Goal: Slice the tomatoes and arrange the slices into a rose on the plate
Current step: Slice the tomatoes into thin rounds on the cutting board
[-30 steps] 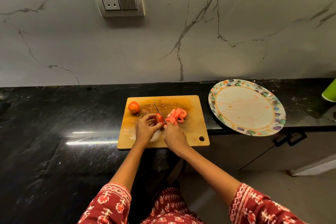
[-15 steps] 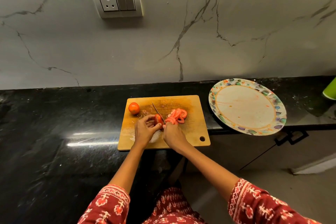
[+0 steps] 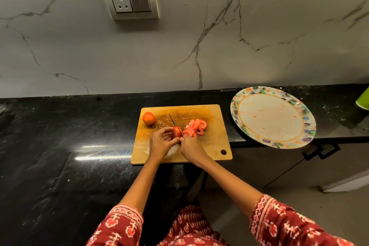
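Cutting a tomato on the board at the desk's front edge.

The part-cut tomato (image 3: 176, 132) stands mid-board, pinched by the curled left hand (image 3: 161, 144); the right hand (image 3: 191, 147) is closed around a knife (image 3: 175, 122), its handle hidden, blade against the tomato. Red slices (image 3: 195, 128) lie heaped just right of it. A whole tomato (image 3: 148, 118) sits at the wet cutting board's (image 3: 211, 146) far left corner. The smeared plate (image 3: 272, 117) overhangs the desk's (image 3: 60, 136) front edge, to the right.
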Available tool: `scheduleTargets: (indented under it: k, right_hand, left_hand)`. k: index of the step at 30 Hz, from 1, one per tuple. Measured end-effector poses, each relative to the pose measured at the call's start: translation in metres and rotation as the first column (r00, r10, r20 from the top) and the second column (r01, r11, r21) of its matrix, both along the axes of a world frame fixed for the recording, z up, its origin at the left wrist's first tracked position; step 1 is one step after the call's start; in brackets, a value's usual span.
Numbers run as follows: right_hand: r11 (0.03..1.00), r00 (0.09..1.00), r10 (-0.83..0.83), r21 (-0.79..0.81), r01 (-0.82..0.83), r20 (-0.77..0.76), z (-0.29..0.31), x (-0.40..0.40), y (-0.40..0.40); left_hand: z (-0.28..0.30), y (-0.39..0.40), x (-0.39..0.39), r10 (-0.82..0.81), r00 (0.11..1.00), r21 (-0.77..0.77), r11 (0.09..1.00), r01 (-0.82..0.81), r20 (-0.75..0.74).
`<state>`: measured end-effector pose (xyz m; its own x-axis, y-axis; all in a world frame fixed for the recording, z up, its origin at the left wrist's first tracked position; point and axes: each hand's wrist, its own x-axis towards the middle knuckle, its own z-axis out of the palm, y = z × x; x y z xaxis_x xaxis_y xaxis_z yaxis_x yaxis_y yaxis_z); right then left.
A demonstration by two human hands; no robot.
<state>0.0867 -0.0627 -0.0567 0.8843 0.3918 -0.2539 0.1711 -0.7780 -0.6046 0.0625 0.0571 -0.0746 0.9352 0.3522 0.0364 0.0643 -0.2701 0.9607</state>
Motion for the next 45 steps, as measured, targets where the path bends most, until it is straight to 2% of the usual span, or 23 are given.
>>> scheduleTargets:
  k: [10,18,29,38,41,45]
  right_hand:
    - [1.0,0.999,-0.001,0.012,0.001,-0.035,-0.004,-0.004,-0.004]
    - [1.0,1.0,-0.001,-0.012,0.001,0.004,-0.01,-0.014,-0.01]
    - [0.998,0.999,-0.022,-0.061,0.023,0.027,-0.017,-0.019,-0.01]
    - [0.989,0.998,0.027,-0.147,-0.019,0.056,-0.013,-0.02,-0.011]
    - [0.987,0.997,0.044,-0.16,-0.033,0.062,-0.014,-0.025,-0.018]
    - [0.985,0.997,0.046,-0.17,-0.036,0.056,-0.012,-0.023,-0.016]
  left_hand:
    - [0.0,0.0,0.0,-0.003,1.0,0.014,1.0,0.003,-0.01]
    - [0.001,0.0,0.0,-0.007,1.0,0.02,1.0,0.007,-0.005]
    - [-0.005,0.003,0.0,0.002,1.0,0.034,0.999,-0.003,0.011]
    - [-0.01,0.004,0.0,0.006,1.0,0.042,0.999,-0.007,0.024]
    - [-0.011,0.005,0.001,-0.01,0.999,0.084,0.996,0.007,0.036]
    - [-0.01,0.003,0.002,-0.046,0.997,0.238,0.971,0.032,0.054]
